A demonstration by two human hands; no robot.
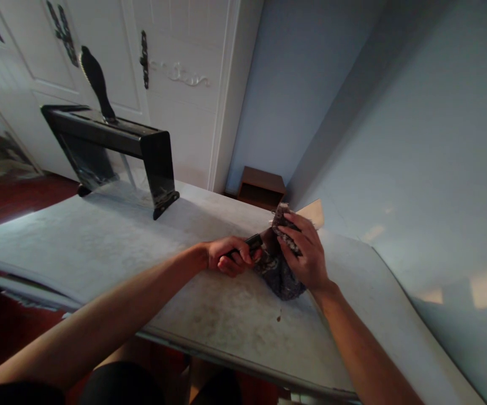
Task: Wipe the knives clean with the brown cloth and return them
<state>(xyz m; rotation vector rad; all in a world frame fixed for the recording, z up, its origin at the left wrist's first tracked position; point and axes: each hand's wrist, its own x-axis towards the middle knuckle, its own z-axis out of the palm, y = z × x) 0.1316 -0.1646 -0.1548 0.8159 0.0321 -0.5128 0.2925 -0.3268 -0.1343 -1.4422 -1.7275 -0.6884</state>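
My left hand (231,256) is closed around the black handle of a kitchen knife (255,242), low over the table. The knife's broad blade points away to the right, and its far end catches light beyond my right hand. My right hand (304,247) presses a dark grey, fuzzy cloth (283,278) against the blade, with its fingers bent over the cloth. Part of the cloth hangs below the blade toward the tabletop. Much of the blade is hidden by the cloth and my fingers.
The pale table (218,320) has a small brown speck (279,316) near its front. A black knife stand (120,135) with a clear panel and one upright handle (95,81) stands at the back left. Behind are white cabinet doors (184,118), a brown box-shaped unit (262,185) and a wall.
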